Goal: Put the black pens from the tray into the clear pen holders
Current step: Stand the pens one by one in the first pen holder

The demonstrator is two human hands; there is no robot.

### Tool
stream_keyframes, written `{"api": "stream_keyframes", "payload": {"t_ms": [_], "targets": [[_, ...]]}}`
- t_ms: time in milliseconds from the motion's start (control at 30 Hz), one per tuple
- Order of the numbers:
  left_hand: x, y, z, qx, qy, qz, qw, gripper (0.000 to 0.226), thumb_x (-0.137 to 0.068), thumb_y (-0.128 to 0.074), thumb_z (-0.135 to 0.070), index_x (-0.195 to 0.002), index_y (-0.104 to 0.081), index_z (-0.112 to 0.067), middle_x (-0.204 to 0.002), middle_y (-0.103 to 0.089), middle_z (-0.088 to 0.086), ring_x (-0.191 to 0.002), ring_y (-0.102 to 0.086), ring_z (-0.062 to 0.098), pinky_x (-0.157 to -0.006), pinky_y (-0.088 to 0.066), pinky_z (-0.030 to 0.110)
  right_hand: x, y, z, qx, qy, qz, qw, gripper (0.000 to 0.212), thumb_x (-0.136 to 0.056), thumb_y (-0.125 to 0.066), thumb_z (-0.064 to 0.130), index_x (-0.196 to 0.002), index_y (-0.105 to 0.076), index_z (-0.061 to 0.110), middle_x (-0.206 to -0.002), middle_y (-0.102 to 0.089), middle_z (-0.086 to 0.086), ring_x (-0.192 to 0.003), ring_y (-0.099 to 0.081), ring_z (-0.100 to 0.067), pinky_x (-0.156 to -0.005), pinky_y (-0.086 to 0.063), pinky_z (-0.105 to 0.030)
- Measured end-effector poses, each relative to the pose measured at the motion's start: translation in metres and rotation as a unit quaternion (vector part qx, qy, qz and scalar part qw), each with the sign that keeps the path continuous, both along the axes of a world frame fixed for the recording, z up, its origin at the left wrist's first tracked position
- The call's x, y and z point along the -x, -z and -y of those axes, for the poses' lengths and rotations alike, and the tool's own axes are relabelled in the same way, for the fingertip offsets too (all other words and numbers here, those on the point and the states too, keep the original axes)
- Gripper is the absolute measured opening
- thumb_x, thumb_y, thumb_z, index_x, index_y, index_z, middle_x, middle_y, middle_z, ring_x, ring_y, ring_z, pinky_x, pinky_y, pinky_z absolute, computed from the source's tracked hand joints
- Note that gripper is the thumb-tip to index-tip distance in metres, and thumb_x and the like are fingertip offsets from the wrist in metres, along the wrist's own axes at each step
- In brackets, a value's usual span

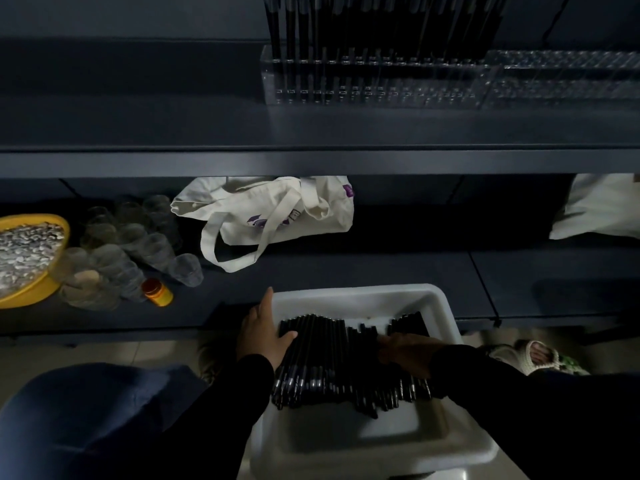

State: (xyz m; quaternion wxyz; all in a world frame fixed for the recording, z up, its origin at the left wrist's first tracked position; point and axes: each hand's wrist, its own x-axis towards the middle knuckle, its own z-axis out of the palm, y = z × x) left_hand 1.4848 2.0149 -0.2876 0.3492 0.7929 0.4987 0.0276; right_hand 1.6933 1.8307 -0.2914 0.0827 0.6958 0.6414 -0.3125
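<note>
A white tray (360,296) sits low in front of me with a thick heap of black pens (336,358) lying side by side. My left hand (261,332) rests on the tray's left rim, thumb on the pens' left edge and one finger straight along the wall. My right hand (407,355) lies on top of the pens at the right; its fingers are in shadow. On the upper shelf stand clear pen holders (381,81). The left holder has several black pens (363,26) upright in it, and the right holder (568,77) looks empty.
The dark lower shelf holds a yellow bowl of pale beads (24,258), several clear cups (128,244), an orange-capped bottle (157,292), a white tote bag (277,216) and another white bag (599,206). A sandalled foot (536,355) is on the floor at the right.
</note>
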Motion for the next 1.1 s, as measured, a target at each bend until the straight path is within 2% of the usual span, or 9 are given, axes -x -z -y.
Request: {"api": "stream_keyframes", "payload": {"t_ms": [133,300,400,467,567,700,833,933,1100], "targets": [[-0.003,0.0,0.001,0.013,-0.004,0.017,1.0,0.096,-0.081,-0.072,-0.025,-0.151,-0.006,-0.029,-0.147,-0.034,0.009,-0.134,-0.036,0.028,-0.108,-0.035,0.04,-0.005,0.004,-0.001,0.0,0.009,0.001,1.0,0.035,-0.098,-0.042,0.029,-0.132,-0.047,0.021,-0.126,-0.051,-0.004,-0.114,-0.052,-0.021,-0.099,-0.043,-0.033],[-0.003,0.001,0.0,0.017,-0.006,0.02,1.0,0.096,-0.082,-0.072,-0.025,-0.151,-0.006,-0.029,-0.147,-0.033,0.009,-0.133,-0.036,0.028,-0.108,-0.036,0.041,-0.008,0.009,-0.007,-0.014,0.114,-0.035,0.993,0.032,-0.098,-0.045,0.011,-0.129,-0.048,0.005,-0.107,-0.046,0.005,-0.077,-0.042,0.004,-0.066,-0.04,-0.002],[-0.004,-0.001,0.0,0.024,-0.008,0.017,1.0,0.096,-0.081,-0.072,-0.027,-0.151,-0.007,-0.029,-0.148,-0.032,0.008,-0.134,-0.035,0.028,-0.108,-0.035,0.041,-0.005,-0.006,-0.003,-0.001,0.205,-0.068,0.976,0.015,-0.095,-0.046,0.01,-0.088,-0.058,0.015,-0.085,-0.051,0.006,-0.074,-0.049,-0.003,-0.066,-0.041,-0.014],[-0.004,-0.004,0.0,0.029,-0.013,0.024,0.999,0.094,-0.081,-0.072,-0.028,-0.151,-0.009,-0.028,-0.149,-0.032,0.008,-0.135,-0.034,0.027,-0.109,-0.034,0.042,-0.009,-0.016,-0.004,-0.012,0.274,-0.127,0.953,0.015,-0.094,-0.048,0.016,-0.084,-0.058,0.02,-0.082,-0.057,0.011,-0.077,-0.055,-0.005,-0.071,-0.044,-0.018],[-0.005,-0.011,-0.001,0.024,-0.013,0.027,0.999,0.092,-0.08,-0.072,-0.031,-0.151,-0.014,-0.024,-0.151,-0.029,0.007,-0.137,-0.031,0.027,-0.11,-0.032,0.041,-0.019,-0.036,-0.007,-0.09,0.306,-0.197,0.927,0.02,-0.087,-0.059,0.006,-0.08,-0.058,0.024,-0.084,-0.062,0.005,-0.083,-0.061,-0.015,-0.083,-0.053,-0.034],[-0.009,-0.033,-0.003,-0.007,-0.019,0.027,0.999,0.088,-0.08,-0.071,-0.031,-0.15,-0.019,-0.023,-0.149,-0.03,0.008,-0.135,-0.033,0.028,-0.109,-0.033,0.038,-0.025,-0.08,-0.022,-0.188,0.346,-0.265,0.88,0.016,-0.082,-0.067,-0.003,-0.083,-0.059,0.011,-0.083,-0.064,-0.006,-0.073,-0.061,-0.009,-0.072,-0.051,-0.019],[-0.017,-0.065,-0.005,-0.046,-0.011,0.081,0.996,0.079,-0.081,-0.071,-0.029,-0.147,-0.028,-0.019,-0.148,-0.033,0.009,-0.135,-0.032,0.027,-0.109,-0.031,0.035,-0.033,-0.125,-0.036,-0.249,0.364,-0.36,0.822,0.018,-0.083,-0.062,-0.011,-0.079,-0.051,0.002,-0.073,-0.058,-0.007,-0.063,-0.061,-0.01,-0.063,-0.052,-0.023],[-0.026,-0.093,-0.007,-0.075,-0.003,0.144,0.987,0.073,-0.081,-0.071,-0.03,-0.143,-0.035,-0.019,-0.148,-0.035,0.006,-0.135,-0.034,0.025,-0.109,-0.033,0.036,-0.036,-0.165,-0.049,-0.3,0.36,-0.337,0.816,0.014,-0.085,-0.063,-0.004,-0.092,-0.051,-0.01,-0.075,-0.058,-0.015,-0.06,-0.065,-0.011,-0.059,-0.054,-0.021],[-0.045,-0.139,-0.017,-0.142,0.003,0.237,0.961,0.06,-0.081,-0.073,-0.024,-0.135,-0.046,-0.017,-0.138,-0.046,0.004,-0.128,-0.043,0.021,-0.105,-0.037,0.031,-0.039,-0.239,-0.071,-0.406,0.338,-0.322,0.785,0.019,-0.086,-0.062,-0.002,-0.076,-0.049,0.007,-0.063,-0.062,-0.004,-0.053,-0.062,-0.011,-0.054,-0.052,-0.02]]}}
